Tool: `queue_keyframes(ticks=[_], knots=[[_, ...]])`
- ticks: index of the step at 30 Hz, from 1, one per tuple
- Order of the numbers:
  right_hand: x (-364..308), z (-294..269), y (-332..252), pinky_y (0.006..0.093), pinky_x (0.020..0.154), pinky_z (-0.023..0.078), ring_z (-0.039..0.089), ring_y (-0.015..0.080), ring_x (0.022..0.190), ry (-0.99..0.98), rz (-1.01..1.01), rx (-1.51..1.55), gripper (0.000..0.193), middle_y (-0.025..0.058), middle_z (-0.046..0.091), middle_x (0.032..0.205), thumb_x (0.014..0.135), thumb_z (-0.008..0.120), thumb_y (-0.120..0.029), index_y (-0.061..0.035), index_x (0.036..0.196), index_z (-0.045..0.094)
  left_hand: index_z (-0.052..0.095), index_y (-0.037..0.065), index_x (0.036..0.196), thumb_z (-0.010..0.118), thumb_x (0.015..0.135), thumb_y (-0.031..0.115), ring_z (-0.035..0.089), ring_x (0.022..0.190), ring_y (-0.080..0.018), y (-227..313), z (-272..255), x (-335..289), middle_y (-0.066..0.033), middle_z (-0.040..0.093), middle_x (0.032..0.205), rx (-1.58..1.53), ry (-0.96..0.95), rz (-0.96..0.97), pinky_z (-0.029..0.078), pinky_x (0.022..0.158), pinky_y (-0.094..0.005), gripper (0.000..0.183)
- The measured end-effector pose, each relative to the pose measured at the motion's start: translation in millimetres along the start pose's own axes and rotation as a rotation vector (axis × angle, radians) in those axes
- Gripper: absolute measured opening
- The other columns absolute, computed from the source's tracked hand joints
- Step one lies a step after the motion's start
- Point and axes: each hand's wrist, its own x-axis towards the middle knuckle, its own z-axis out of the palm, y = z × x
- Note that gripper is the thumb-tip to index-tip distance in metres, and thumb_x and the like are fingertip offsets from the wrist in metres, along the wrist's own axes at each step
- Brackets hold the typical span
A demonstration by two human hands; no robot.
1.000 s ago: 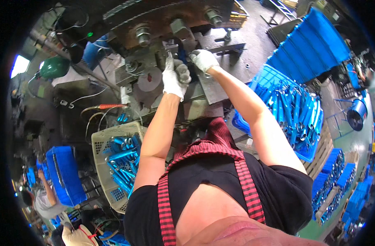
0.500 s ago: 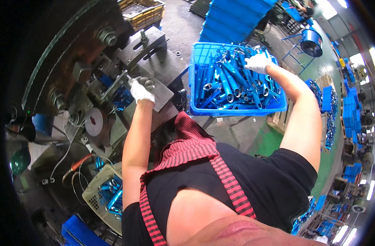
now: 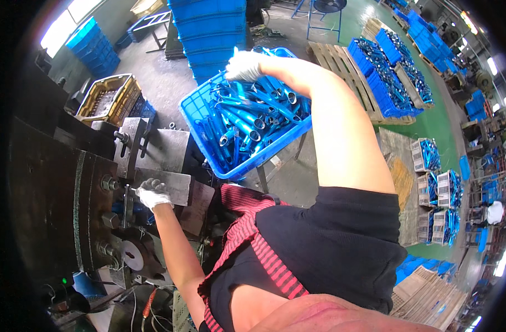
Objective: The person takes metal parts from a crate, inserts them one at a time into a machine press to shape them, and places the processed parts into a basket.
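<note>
Tubes (image 3: 243, 123) lie heaped in the blue crate (image 3: 264, 156), probably set within arm's reach on purpose; over its far rim bends the gloved right hand (image 3: 244, 65), its grip impossible to tell. Left of the crate, the left hand (image 3: 153, 195) seems to pinch a grey bar (image 3: 129, 207), perhaps steadying it, while floor (image 3: 167, 94) beyond the crate's left edge leaves moving room.

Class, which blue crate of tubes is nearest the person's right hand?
The blue crate the gloved right hand overlaps; other filled crates stand farther off, rightward.
</note>
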Motion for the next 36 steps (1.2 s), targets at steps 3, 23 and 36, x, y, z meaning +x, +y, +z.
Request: queue_keyframes(ticks=[3,23,36], knots=[[47,-48,-14,0.0414,0.059,0.047,0.059,0.0326,0.069,0.079,0.34,0.223,0.026,0.0144,0.059,0.069,0.074,0.053,-0.021,-0.0103,0.098,0.049,0.043,0.013,0.073,0.036,0.085,0.028,0.038,0.046,-0.013,18,-16,-3,-0.0009,0.044,0.062,0.089,0.005,-0.132,0.03,0.038,-0.024,0.02],[254,-104,-288,0.0301,0.069,0.042,0.053,0.0189,0.072,0.385,0.156,1.515,0.032,0.0114,0.058,0.078,0.085,0.049,-0.033,-0.0031,0.093,0.056,0.052,0.007,0.101,0.058,0.078,0.022,0.055,0.056,-0.0164,3,-105,34,-0.0067,0.058,0.074,0.726,0.554,0.551,0.045,0.054,-0.0298,0.028],[303,-123,-324,0.0411,0.074,0.043,0.055,0.0353,0.085,0.363,0.176,1.256,0.034,0.0192,0.058,0.089,0.083,0.043,-0.035,-0.0052,0.091,0.057,0.046,0.012,0.102,0.045,0.087,0.038,0.041,0.048,-0.0043,92,-150,-174,-0.004,0.054,0.075,-0.041,0.361,0.411,0.025,0.035,-0.0152,0.03]])
